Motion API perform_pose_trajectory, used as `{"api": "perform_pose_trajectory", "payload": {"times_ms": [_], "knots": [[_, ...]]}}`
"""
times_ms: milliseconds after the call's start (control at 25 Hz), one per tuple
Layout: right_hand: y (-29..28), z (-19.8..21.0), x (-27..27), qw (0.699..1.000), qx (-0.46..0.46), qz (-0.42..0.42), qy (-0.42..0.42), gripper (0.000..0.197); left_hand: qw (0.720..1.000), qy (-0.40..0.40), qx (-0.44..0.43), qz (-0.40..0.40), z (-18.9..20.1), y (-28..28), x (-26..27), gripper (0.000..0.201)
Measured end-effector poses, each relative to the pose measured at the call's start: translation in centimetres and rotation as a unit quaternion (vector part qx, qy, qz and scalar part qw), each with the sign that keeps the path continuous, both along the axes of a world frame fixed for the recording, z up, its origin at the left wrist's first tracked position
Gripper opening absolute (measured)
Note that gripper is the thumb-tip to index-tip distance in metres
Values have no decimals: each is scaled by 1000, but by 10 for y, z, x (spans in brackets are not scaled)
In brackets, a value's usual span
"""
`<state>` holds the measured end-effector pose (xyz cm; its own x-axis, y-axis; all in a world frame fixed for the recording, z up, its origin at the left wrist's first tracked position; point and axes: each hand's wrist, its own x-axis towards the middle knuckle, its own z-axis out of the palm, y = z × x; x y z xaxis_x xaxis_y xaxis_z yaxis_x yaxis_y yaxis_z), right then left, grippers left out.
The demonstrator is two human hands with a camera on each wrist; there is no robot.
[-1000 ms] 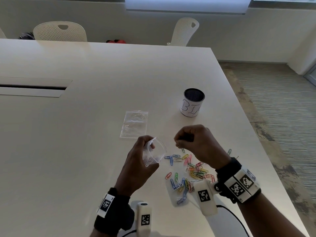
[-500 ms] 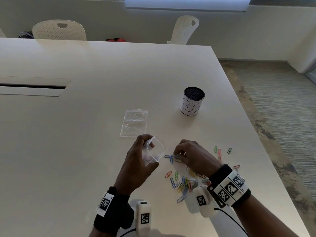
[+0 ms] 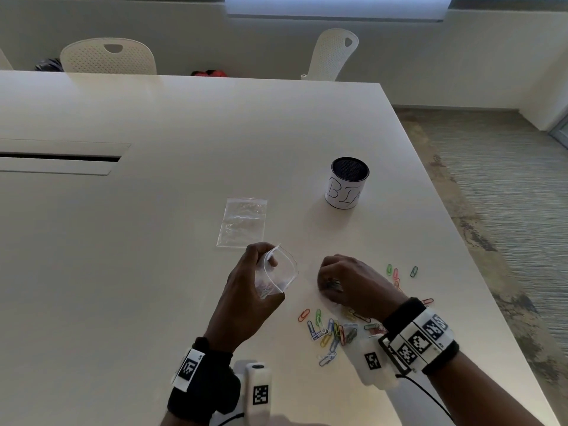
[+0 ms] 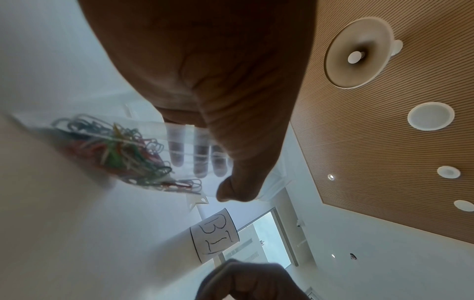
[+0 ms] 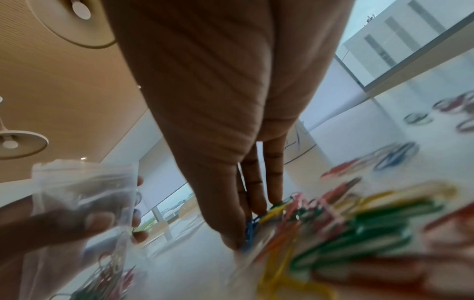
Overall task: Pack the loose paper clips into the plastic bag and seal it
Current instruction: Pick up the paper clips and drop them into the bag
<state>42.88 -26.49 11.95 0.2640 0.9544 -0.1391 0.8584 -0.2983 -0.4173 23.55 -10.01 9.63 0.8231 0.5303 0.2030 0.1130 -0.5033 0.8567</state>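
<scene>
My left hand point(image 3: 252, 290) grips a small clear plastic bag point(image 3: 278, 273) just above the table, its mouth held wide toward the right. Several coloured clips point(image 4: 120, 152) lie bunched in the bag's bottom. My right hand point(image 3: 344, 285) is down on the table point(image 3: 123, 272) right of the bag. Its thumb and fingertips point(image 5: 252, 205) pinch a few clips, a blue one point(image 5: 250, 231) among them. Loose paper clips point(image 3: 332, 333) lie scattered in front of and to the right of that hand.
A second clear bag point(image 3: 242, 222) lies flat on the table beyond my left hand. A white cup marked "BIN" point(image 3: 347, 182) stands further back on the right. The table's right edge runs close to the outer clips point(image 3: 413, 272). White chairs point(image 3: 107, 56) stand behind the table.
My right hand has dropped from beside the bag's mouth down to the table and closed its fingers on clips there. The left hand has kept the bag in place.
</scene>
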Motion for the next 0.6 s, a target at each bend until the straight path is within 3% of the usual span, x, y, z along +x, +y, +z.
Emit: {"api": "perform_pose_trajectory", "payload": {"times_ms": [80,200,280,360,600], "knots": [[-13,7,8,1000,-17,-21,3,18,1000,0,-6,-3,1,0,0,65],[-27,17,17,997,-69,-38,1,63,1000,4,-10,-6,1,0,0,65],[-32,20,16,994,-109,-29,-11,75,1000,5,-10,-9,1,-1,1,66],[-32,19,13,993,-113,-20,-19,69,1000,5,-5,-12,0,-1,2,67],[-26,10,3,999,-43,-31,-8,26,1000,3,-15,-11,-1,-2,4,67]]}}
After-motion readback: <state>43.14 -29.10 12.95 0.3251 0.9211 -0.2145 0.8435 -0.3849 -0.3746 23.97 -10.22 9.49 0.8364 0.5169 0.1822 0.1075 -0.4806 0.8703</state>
